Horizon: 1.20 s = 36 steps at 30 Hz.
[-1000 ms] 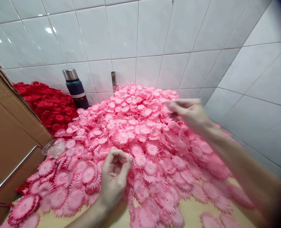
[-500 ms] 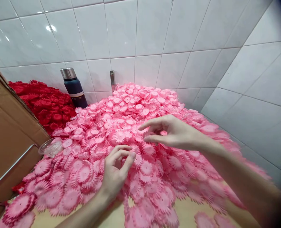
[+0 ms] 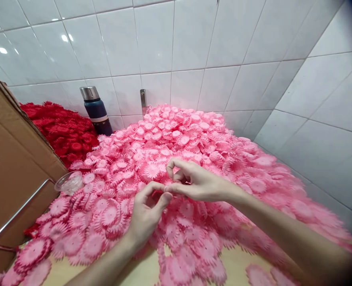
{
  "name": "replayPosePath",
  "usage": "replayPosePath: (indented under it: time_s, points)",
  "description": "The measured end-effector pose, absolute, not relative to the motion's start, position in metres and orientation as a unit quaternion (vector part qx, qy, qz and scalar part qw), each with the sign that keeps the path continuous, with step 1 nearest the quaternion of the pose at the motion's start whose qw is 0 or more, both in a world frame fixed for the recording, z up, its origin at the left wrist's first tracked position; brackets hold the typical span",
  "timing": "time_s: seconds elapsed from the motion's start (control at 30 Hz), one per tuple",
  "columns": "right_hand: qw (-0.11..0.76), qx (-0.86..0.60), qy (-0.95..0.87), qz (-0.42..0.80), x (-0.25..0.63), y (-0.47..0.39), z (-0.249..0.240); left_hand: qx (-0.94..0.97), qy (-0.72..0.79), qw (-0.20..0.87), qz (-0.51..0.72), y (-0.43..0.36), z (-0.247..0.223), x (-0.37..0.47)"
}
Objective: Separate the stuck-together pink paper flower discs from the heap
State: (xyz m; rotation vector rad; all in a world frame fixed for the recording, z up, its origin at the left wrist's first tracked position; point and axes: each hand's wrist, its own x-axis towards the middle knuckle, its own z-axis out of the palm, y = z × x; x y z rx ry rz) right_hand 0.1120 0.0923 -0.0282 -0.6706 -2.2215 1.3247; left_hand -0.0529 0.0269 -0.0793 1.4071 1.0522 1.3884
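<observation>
Above the near slope of a large heap of pink scalloped flower-like discs [image 3: 183, 140], my two hands meet at the fingertips. My left hand [image 3: 146, 208] is closed, with thumb and forefinger brought together in a pinch. From the right, my right hand [image 3: 198, 183] reaches in with curled fingers, its thumb touching the left fingertips. Anything between the fingers is too small or hidden to make out. Many of the discs have fringed edges and a small hole at the centre.
A cardboard box [image 3: 15, 151] stands at the left, a bent metal wire [image 3: 22, 206] in front of it. Near it sits a clear plastic cup [image 3: 70, 182]. Behind are a red disc pile [image 3: 67, 133] and a dark blue bottle [image 3: 97, 111]. Tiled walls [image 3: 223, 35] close off the back and right.
My right hand has come down and left, from hovering apart to touching my left fingertips. Its fingers have curled in. My left hand has hardly moved.
</observation>
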Motion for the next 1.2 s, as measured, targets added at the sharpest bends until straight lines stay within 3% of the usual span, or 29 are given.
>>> replayPosePath:
  time_s: [0.17, 0.37, 0.77, 1.0, 1.2]
  points:
    - [0.189, -0.243, -0.797, 0.52, 0.11, 0.091, -0.029, 0.581, 0.399, 0.468, 0.534, 0.027, -0.078, -0.052]
    - [0.145, -0.244, -0.85, 0.444, 0.119, 0.095, -0.021, 0.578, 0.421, 0.438, 0.544, 0.031, -0.083, -0.054]
    - [0.274, -0.269, -0.78, 0.494, 0.125, 0.109, -0.028, 0.558, 0.449, 0.296, 0.632, 0.025, -0.087, -0.052]
    - [0.302, -0.252, -0.859, 0.327, 0.126, 0.105, -0.02, 0.547, 0.472, 0.388, 0.572, 0.026, -0.085, -0.055]
    - [0.228, -0.248, -0.912, 0.233, 0.122, 0.094, -0.015, 0.55, 0.486, 0.431, 0.525, 0.027, -0.081, -0.055]
